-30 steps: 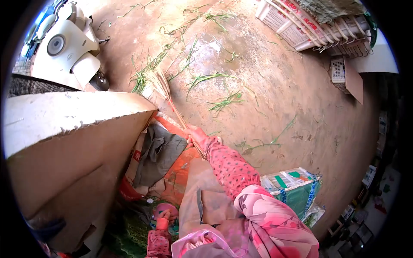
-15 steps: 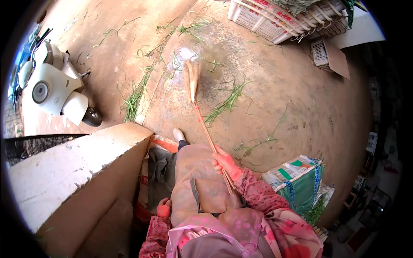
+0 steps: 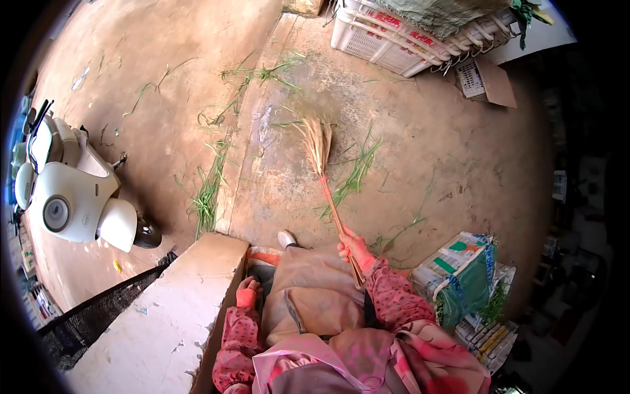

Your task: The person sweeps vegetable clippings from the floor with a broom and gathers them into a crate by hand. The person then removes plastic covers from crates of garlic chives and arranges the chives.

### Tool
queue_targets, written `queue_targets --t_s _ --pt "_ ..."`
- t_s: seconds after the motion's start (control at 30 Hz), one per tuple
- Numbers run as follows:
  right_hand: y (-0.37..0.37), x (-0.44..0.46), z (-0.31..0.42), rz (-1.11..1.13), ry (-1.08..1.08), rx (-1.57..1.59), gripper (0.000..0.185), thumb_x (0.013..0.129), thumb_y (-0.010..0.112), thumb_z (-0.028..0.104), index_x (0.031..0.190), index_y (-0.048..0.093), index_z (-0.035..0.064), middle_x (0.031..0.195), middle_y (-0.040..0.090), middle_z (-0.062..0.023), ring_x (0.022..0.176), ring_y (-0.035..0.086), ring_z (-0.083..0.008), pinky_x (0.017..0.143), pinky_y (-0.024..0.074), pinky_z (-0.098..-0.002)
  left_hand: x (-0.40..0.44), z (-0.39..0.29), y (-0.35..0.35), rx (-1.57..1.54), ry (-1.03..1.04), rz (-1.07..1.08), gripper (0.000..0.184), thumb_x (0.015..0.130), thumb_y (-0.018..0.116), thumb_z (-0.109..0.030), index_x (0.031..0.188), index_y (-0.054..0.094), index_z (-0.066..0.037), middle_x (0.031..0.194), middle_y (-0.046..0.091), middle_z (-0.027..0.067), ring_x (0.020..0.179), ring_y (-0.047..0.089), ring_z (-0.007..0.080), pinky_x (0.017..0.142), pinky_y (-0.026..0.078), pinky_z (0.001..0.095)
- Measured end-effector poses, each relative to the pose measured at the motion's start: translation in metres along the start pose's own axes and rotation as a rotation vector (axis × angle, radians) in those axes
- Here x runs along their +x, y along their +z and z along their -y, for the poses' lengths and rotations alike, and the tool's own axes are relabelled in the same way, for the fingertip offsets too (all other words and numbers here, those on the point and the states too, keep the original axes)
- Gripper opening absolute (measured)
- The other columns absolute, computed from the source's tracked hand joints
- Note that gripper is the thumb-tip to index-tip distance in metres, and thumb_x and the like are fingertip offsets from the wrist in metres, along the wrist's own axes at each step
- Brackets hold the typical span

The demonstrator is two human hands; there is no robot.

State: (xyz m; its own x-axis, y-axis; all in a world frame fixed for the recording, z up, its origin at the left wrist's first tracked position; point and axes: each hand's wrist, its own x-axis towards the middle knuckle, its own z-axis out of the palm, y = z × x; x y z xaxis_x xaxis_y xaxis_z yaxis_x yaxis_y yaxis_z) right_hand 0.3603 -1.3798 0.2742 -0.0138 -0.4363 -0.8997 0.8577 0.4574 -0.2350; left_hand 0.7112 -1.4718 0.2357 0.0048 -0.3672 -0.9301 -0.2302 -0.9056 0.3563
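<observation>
My right hand [image 3: 356, 248] grips the thin handle of a straw broom [image 3: 317, 146], with the butt of the handle sticking out below my fist. The broom's fanned bristles point away from me over the floor, beside a patch of cut green stalks [image 3: 357, 172]. My left hand [image 3: 248, 289] hangs low by my apron [image 3: 305, 279], its fingers curled, with nothing visible in them. A longer heap of green stalks [image 3: 207, 200] lies along a raised line in the floor, left of the broom. Thinner strands [image 3: 279, 71] are scattered beyond the bristles.
A white scooter [image 3: 72, 197] stands at the left. A chipped white-topped ledge [image 3: 164, 308] is close on my left. White plastic crates [image 3: 380, 43] are stacked at the upper right, near a cardboard piece [image 3: 495, 82]. A green-and-white bundle [image 3: 459, 276] sits at my right.
The broom's bristles have swung right and nearer to me, close to the right-hand stalks. My left hand has risen slightly. The whole view has shifted, with the scooter lower in it.
</observation>
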Motion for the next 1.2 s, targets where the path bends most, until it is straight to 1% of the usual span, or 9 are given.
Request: queue_targets --t_s 0.13,0.23,0.27,0.33,0.53,0.7,0.83,1.0,1.2 --pt "0.044 -0.019 0.031 -0.099 -0.047 0.015 0.047 0.085 0.043 0.019 0.129 0.026 0.0264 0.061 0.041 0.0011 0.039 0.031 -0.0054 0.033 0.0286 -0.0220 0.011 0.002 0.000 0.086 -0.019 0.018 0.037 0.078 0.054 -0.015 0.112 0.045 -0.002 0.076 0.056 0.0065 0.056 0.053 0.0135 0.046 0.041 0.0225" --pt "0.079 0.028 0.067 0.097 -0.111 0.026 0.047 0.085 0.043 0.020 0.128 0.026 0.0259 0.062 0.041 0.0020 0.041 0.032 -0.0042 0.035 0.0285 -0.0203 0.030 -0.007 -0.021 0.194 -0.147 0.156 0.038 0.078 0.054 -0.018 0.112 0.045 -0.004 0.076 0.056 0.0049 0.056 0.051 0.0136 0.046 0.042 0.0255" --pt "0.095 0.051 0.087 0.150 -0.120 0.038 0.047 0.085 0.044 0.021 0.128 0.027 0.0256 0.062 0.041 0.0022 0.041 0.033 -0.0038 0.035 0.0286 -0.0197 -0.001 -0.043 0.005 0.348 -0.151 -0.021 0.038 0.079 0.053 -0.023 0.113 0.045 -0.008 0.079 0.056 0.0051 0.058 0.053 0.0156 0.048 0.043 0.0284" --pt "0.129 0.100 0.133 0.207 -0.202 -0.027 0.045 0.082 0.046 0.021 0.125 0.034 0.0225 0.063 0.042 0.0016 0.042 0.034 -0.0046 0.037 0.0306 -0.0189 0.038 -0.028 -0.028 0.231 -0.085 0.017 0.039 0.080 0.051 -0.025 0.115 0.043 -0.010 0.086 0.056 0.0074 0.064 0.056 0.0190 0.050 0.046 0.0319" --pt "0.143 0.216 0.210 0.259 -0.264 0.104 0.030 0.080 0.048 0.018 0.108 0.047 0.0094 0.065 0.048 -0.0066 0.035 0.040 -0.0100 0.033 0.0355 -0.0248 0.037 -0.126 -0.002 0.458 -0.150 -0.063 0.043 0.083 0.048 -0.025 0.120 0.037 -0.008 0.100 0.054 0.0142 0.077 0.059 0.0248 0.060 0.049 0.0342" --pt "-0.002 0.127 0.164 0.142 -0.173 0.315 0.039 0.084 0.047 0.026 0.122 0.037 0.0254 0.063 0.041 0.0002 0.040 0.033 -0.0047 0.035 0.0313 -0.0203 0.041 -0.191 0.061 0.539 -0.135 0.106 0.044 0.082 0.051 -0.027 0.119 0.038 -0.008 0.097 0.056 0.0128 0.079 0.058 0.0240 0.065 0.047 0.0337" --pt "-0.080 -0.003 0.088 -0.100 -0.034 0.531 0.038 0.086 0.044 0.026 0.122 0.034 0.0277 0.063 0.039 0.0013 0.043 0.032 -0.0040 0.037 0.0289 -0.0181 0.042 -0.226 0.112 0.633 -0.138 0.242 0.043 0.082 0.051 -0.027 0.118 0.040 -0.009 0.094 0.057 0.0122 0.078 0.058 0.0214 0.065 0.047 0.0321" --pt "-0.066 -0.095 0.051 -0.375 -0.070 0.588 0.042 0.087 0.041 0.026 0.127 0.029 0.0236 0.062 0.040 0.0016 0.045 0.033 -0.0038 0.040 0.0298 -0.0181 0.061 -0.264 0.147 0.833 -0.176 0.352 0.043 0.082 0.051 -0.028 0.118 0.039 -0.009 0.094 0.057 0.0100 0.075 0.058 0.0194 0.064 0.046 0.0312" --pt "0.015 -0.120 0.028 -0.288 -0.031 0.275 0.050 0.084 0.044 0.027 0.131 0.026 0.0195 0.064 0.044 0.0001 0.048 0.039 -0.0068 0.043 0.0352 -0.0217 0.083 -0.323 0.175 1.097 -0.132 0.368 0.037 0.083 0.047 -0.024 0.117 0.042 -0.009 0.090 0.057 0.0094 0.068 0.059 0.0211 0.054 0.046 0.0298"
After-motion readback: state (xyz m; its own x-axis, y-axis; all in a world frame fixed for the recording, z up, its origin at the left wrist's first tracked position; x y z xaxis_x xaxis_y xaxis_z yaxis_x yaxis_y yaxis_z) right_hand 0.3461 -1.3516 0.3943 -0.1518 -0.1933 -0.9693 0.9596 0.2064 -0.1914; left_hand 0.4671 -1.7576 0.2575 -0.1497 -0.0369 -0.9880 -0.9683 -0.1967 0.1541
